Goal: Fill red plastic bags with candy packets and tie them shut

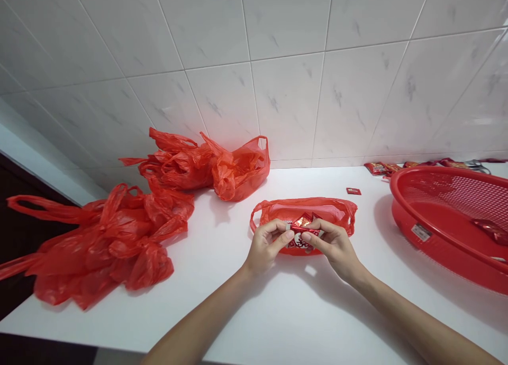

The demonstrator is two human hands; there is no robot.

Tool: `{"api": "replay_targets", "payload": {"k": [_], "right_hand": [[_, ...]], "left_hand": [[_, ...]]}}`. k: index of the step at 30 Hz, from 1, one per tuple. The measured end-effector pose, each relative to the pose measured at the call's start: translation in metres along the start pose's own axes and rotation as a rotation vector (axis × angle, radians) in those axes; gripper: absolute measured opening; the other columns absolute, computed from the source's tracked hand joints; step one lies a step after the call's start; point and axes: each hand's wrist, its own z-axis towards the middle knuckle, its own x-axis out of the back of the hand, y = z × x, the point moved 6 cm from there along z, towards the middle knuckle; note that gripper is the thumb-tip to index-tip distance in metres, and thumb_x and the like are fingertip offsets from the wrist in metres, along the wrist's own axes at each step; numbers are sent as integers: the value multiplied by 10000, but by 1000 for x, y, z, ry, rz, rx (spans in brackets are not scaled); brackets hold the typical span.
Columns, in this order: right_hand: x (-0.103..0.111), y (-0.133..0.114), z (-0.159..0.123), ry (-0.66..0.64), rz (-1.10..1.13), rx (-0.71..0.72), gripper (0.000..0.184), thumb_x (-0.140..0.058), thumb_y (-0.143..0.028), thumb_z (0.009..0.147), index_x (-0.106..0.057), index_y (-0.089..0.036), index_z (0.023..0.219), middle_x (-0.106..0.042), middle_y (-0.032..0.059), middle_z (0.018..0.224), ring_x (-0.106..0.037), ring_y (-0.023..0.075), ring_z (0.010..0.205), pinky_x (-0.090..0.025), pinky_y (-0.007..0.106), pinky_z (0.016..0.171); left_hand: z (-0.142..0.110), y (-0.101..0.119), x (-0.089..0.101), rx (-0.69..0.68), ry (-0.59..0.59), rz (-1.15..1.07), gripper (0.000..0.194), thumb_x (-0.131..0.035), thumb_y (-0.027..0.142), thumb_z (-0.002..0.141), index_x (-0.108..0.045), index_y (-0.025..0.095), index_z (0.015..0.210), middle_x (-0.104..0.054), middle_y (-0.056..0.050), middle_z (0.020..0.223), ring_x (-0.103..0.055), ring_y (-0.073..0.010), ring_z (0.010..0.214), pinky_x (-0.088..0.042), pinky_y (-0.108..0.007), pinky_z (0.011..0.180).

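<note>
Left hand (266,247) and right hand (330,247) narrowly pinching red foil packet (302,222) at both ends, fingertips firm; packet held level, directly above open red plastic bag (305,209) on white counter (226,301).

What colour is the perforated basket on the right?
The basket is red, shown best in the head view.

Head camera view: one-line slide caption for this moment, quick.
Left hand and right hand pinch a red foil packet over a red plastic bag on a white counter.
</note>
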Motion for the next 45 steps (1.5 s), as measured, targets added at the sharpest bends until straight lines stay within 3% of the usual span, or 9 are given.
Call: {"api": "replay_targets", "payload": {"k": [4, 9, 15, 34, 41, 45], "right_hand": [[-2, 1, 1, -32, -54, 0, 303, -774, -480, 806, -699, -188, 775, -611, -2, 658, -575, 147, 609, -503, 281, 577], [-4, 5, 1, -46, -32, -9, 301, -791, -475, 790, -696, -190, 765, -613, -6, 653, -564, 140, 588, -502, 279, 569], [-6, 6, -1, -32, 23, -41, 334, -776, -501, 793, -670, -191, 728, -575, -6, 669, -554, 147, 620, -515, 276, 553], [-7, 4, -3, -4, 66, -36, 293, -796, -476, 780, -707, -204, 717, -559, 5, 698, -520, 154, 677, -507, 269, 568], [-4, 6, -2, -35, 58, -68, 284, -762, -494, 810, -732, -227, 903, -631, 23, 805, -564, 167, 716, -539, 294, 622], [-3, 3, -3, -24, 58, -48, 283, -740, -498, 830, -720, -217, 810, -584, 14, 726, -534, 160, 690, -518, 273, 592]], "left_hand": [[1, -6, -1, 74, 0, -32, 334, -794, 449, 767, -736, 168, 939, -709, -58, 875, -632, -182, 814, -514, -305, 766], [2, -3, -3, 39, 6, 2, 313, -784, 475, 773, -751, 164, 766, -687, -43, 754, -608, -157, 704, -514, -300, 708], [-1, -4, -4, 26, 60, -22, 323, -789, 488, 766, -742, 173, 710, -645, -22, 727, -566, -128, 636, -482, -282, 636], [-2, -6, -3, 30, 90, -67, 300, -832, 472, 725, -763, 181, 749, -632, -11, 727, -552, -120, 647, -485, -281, 664], [-2, -7, -1, 90, 124, -113, 320, -833, 468, 720, -743, 162, 752, -639, -7, 693, -558, -124, 646, -488, -268, 639], [-2, -7, -2, 100, 86, -142, 306, -845, 436, 712, -763, 165, 827, -705, -34, 774, -614, -148, 719, -521, -285, 717]]}}
